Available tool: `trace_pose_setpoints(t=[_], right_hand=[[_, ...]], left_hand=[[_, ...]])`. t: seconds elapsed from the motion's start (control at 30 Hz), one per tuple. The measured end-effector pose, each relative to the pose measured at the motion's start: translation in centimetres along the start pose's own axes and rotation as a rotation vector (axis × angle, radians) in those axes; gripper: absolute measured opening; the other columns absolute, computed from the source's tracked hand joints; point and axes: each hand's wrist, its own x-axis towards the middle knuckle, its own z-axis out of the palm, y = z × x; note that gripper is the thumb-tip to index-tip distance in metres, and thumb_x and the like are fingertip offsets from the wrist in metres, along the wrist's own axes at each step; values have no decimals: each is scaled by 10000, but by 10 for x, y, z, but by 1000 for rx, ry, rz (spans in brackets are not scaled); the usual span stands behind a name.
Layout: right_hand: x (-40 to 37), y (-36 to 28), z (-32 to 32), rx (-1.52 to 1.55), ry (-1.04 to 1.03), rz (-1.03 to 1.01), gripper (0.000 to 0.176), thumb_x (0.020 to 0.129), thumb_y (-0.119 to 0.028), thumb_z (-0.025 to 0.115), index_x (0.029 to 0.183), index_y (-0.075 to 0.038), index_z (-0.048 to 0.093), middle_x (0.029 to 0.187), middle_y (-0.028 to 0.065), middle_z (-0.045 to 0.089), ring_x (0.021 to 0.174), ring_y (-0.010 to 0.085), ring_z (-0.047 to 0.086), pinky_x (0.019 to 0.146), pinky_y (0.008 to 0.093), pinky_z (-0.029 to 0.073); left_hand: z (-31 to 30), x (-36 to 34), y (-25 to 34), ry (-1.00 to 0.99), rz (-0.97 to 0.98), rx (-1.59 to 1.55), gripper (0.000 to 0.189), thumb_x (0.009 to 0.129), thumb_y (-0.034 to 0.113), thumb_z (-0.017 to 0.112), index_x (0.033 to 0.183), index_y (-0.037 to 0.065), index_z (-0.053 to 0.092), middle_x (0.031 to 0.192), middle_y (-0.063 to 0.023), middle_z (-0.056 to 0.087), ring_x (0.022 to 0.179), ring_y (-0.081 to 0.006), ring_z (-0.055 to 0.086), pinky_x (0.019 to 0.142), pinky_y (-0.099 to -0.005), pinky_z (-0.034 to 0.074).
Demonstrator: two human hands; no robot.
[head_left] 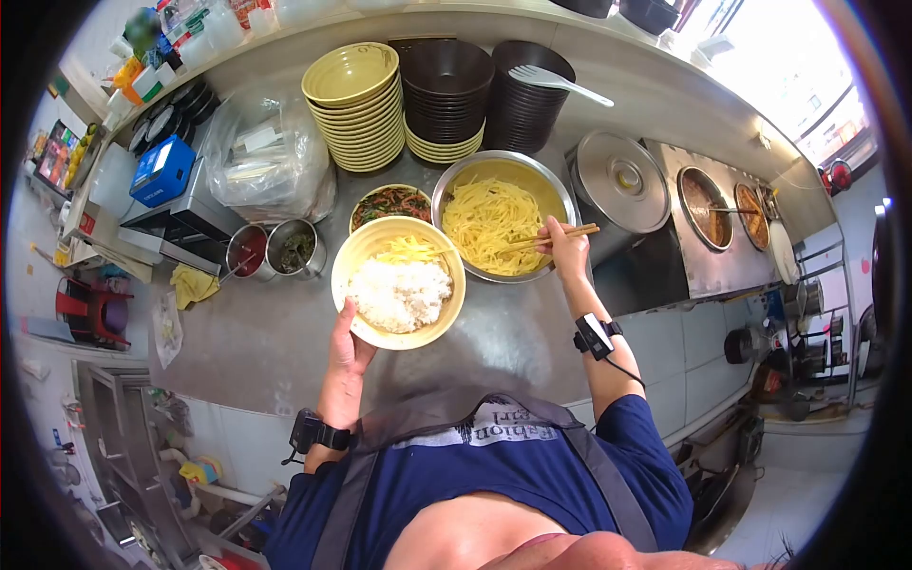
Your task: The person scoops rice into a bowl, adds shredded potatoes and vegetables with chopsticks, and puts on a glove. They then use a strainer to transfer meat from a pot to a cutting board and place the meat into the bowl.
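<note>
My left hand (351, 342) grips the near-left rim of a pale yellow bowl (456, 313), which holds white rice (399, 293) with some yellow shreds (410, 251) at its far side. My right hand (567, 249) is closed on wooden chopsticks (587, 229). Their tips reach into yellow shreds (484, 223) heaped in a large steel basin (564, 185). The bowl is held just left of the basin and overlaps its edge in the view. Behind the bowl, partly covered by it, stands a dish of dark green and red food (391, 205).
Stacked yellow bowls (351, 114) and dark bowls (446, 95) line the back, with a white fork (560, 84) on one stack. Two steel pots (295, 249) and a plastic bag (271, 161) stand left. A lidded pot (622, 180) and sunken food pans (705, 209) are right.
</note>
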Motion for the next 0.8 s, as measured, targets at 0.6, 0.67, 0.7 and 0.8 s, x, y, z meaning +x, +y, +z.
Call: trace_pose_setpoints(t=[0.6,0.67,0.7,0.8], right_hand=[[8,12,-23,490,-83,226,335,959,-283,572,863,37,596,889,183,656,755,253,678,653,332,618],[10,13,-25,539,-72,247,335,957,-288,577,858,32,595,906,191,655,760,255,678,654,329,617],[10,10,-25,540,-73,245,335,957,-288,577,858,32,595,906,191,655,760,255,678,654,329,617],[8,-3,-28,483,-88,200,326,956,-269,577,870,45,597,938,189,654,785,259,676,654,330,618]], left_hand=[[9,-3,-10,1,-13,-57,669,923,330,610,1416,-14,317,1400,-190,457,1278,-296,468,1078,-435,381],[11,-3,-10,1,-14,-55,666,926,331,606,1416,-15,317,1398,-191,459,1276,-295,470,1076,-434,384],[12,-2,-11,-6,-19,-52,663,927,335,604,1414,-14,319,1395,-192,462,1275,-295,472,1075,-435,386],[13,-4,-13,-8,-36,-48,660,929,342,600,1412,-13,324,1393,-190,466,1272,-294,474,1072,-437,388]])
